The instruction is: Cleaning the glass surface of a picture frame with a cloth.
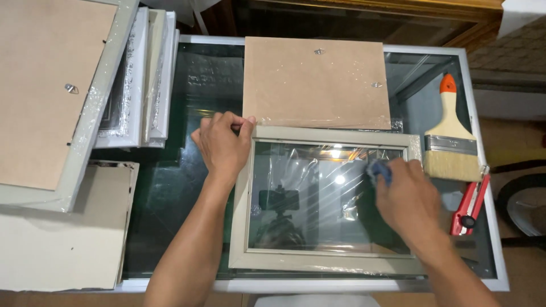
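Observation:
A pale grey picture frame (318, 262) with a glass pane lies flat on the glass table in front of me. My left hand (223, 143) grips its upper left corner. My right hand (407, 202) rests on the right side of the pane and is closed on a small blue cloth (379, 169), which presses on the glass. The right hand looks blurred. A brown backing board (316, 84) with small metal hangers lies just beyond the frame, its near edge touching it.
A wide paintbrush (452, 142) with an orange-tipped handle and a red utility knife (470, 203) lie at the right. At the left are stacked frames (136, 85), one face-down frame (51, 96) and a pale board (62, 233). The table's white rim (489, 216) runs along the right.

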